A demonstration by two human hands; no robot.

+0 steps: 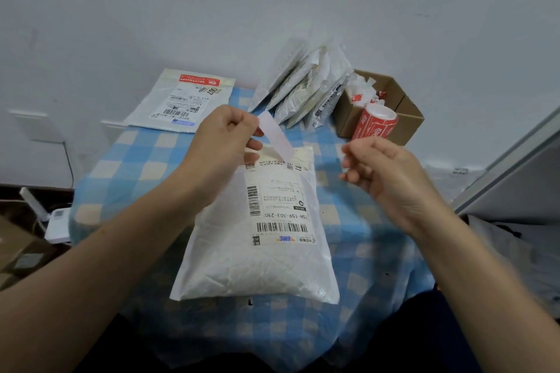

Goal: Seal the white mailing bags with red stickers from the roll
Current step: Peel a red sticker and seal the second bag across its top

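Note:
A white mailing bag (257,266) with a shipping label lies in the middle of the blue checked cloth, its open end pointing away from me. My left hand (224,142) hovers over that far end and pinches a pale strip (277,136), held slanting above the bag's top edge. My right hand (375,166) floats to the right of the bag with curled fingers. It is blurred, and I see nothing in it. The roll of red stickers (377,124) stands in a cardboard box (406,121) behind my right hand.
A sealed bag (181,103) with a red sticker (200,79) lies at the back left. Several bags (303,85) lean against the wall beside the box, which also holds crumpled paper scraps (360,94). A grey panel (515,166) rises on the right. Boxes and a white device (57,221) sit on the floor left.

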